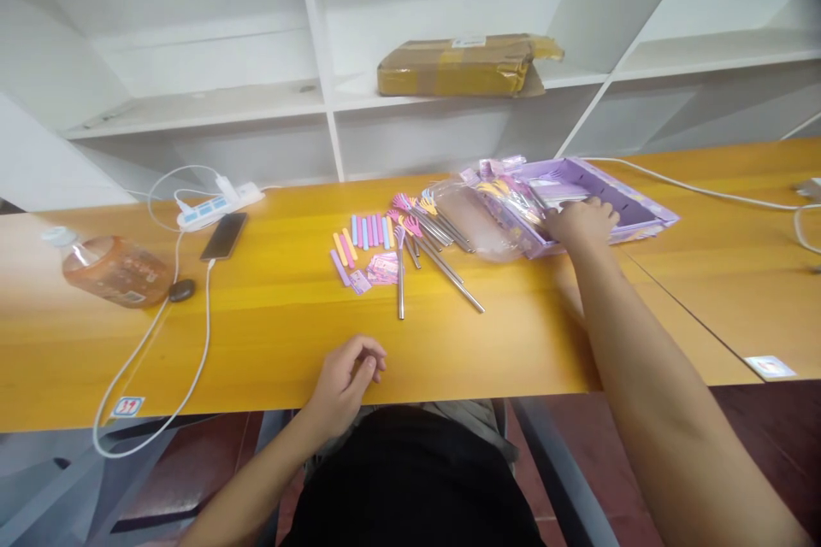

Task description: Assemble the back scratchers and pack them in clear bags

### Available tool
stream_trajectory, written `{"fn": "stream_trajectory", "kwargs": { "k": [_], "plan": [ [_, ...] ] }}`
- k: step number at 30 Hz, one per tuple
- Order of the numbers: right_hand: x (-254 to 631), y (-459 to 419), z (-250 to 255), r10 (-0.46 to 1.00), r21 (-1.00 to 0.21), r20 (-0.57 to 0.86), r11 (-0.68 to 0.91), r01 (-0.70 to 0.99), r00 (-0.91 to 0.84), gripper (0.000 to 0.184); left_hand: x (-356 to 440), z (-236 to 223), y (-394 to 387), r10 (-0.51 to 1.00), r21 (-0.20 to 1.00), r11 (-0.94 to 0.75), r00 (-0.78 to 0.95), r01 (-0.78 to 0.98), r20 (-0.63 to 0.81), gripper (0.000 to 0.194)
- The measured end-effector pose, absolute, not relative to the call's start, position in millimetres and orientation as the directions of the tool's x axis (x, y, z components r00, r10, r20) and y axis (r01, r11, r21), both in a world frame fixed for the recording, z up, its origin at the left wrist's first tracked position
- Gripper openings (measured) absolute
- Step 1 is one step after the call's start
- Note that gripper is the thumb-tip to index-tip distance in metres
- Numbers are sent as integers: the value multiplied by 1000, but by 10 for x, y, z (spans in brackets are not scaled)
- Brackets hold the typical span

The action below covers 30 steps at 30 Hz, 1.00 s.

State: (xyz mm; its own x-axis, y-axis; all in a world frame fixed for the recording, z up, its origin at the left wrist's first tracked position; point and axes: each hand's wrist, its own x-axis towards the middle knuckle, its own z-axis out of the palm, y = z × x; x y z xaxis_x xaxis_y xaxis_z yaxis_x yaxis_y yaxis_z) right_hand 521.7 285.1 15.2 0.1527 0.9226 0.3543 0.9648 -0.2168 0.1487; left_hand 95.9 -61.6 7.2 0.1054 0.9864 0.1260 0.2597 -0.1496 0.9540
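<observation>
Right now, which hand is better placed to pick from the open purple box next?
Right, I'd say: the right hand is at the purple box's near side. The left hand is by the wooden table's front edge, well short of it.

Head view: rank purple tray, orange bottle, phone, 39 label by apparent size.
Largest to smallest:
1. Purple tray, partly covered
2. Orange bottle
3. Phone
4. 39 label, smallest despite being nearest the camera
</observation>
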Motion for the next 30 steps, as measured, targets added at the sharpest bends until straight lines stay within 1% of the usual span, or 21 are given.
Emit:
{"fn": "stream_trajectory", "kwargs": {
  "k": [2,3,5,6,7,8,9,10,11,12,13,16,19,21,26,28,30],
  "plan": [
    [5133,2740,227,883,94,440,-228,969,165,46,934,294,-749,968,922,-224,179,315,174,19],
    [5062,2666,294,862,55,484,-203,978,151,45,904,438,-797,939,882,-302,274,361,209,20],
    [4850,2480,481,841,18,540,-40,999,24,41,809,747,-780,842,742,-498,456,448,290,17],
    [4709,2370,590,847,15,529,48,999,-49,40,750,893,-692,818,666,-553,478,501,319,17],
    [4546,2251,697,868,26,476,149,988,-143,40,687,1020,-547,829,588,-557,443,587,342,17],
    [4367,2126,791,896,22,383,234,972,-225,40,625,1122,-349,853,508,-519,383,687,354,19],
    [4175,2000,863,912,-3,296,299,954,-285,41,567,1196,-112,897,430,-419,290,800,333,23],
    [3977,1876,904,925,-38,209,333,942,-318,44,514,1239,146,941,353,-283,187,892,281,26],
    [3779,1760,913,939,-56,123,330,942,-321,47,470,1248,404,972,283,-145,84,948,218,28],
    [3589,1656,890,940,-57,87,336,940,-331,49,433,1224,642,992,216,-35,8,976,123,30],
    [3411,1568,838,934,-60,65,354,933,-350,50,405,1170,845,996,186,15,-32,982,87,33],
    [3010,1406,600,918,-79,3,396,915,-397,57,357,890,1179,996,127,86,-86,988,-9,40],
    [2848,1359,392,915,-109,-25,398,911,-403,58,330,604,1212,989,89,131,-124,987,-75,52],
    [2842,1352,320,923,-123,-26,379,917,-385,59,308,483,1193,987,80,135,-127,988,-98,55],
    [2874,1298,276,932,-149,-46,350,925,-360,65,229,419,1190,988,106,100,-86,989,-128,58],
    [2852,1264,258,930,-170,-54,350,921,-363,63,197,436,1175,989,123,84,-67,989,-133,59],
    [2825,1246,233,931,-195,-54,345,918,-361,55,176,450,1150,989,136,71,-52,988,-135,59]
  ]
}}
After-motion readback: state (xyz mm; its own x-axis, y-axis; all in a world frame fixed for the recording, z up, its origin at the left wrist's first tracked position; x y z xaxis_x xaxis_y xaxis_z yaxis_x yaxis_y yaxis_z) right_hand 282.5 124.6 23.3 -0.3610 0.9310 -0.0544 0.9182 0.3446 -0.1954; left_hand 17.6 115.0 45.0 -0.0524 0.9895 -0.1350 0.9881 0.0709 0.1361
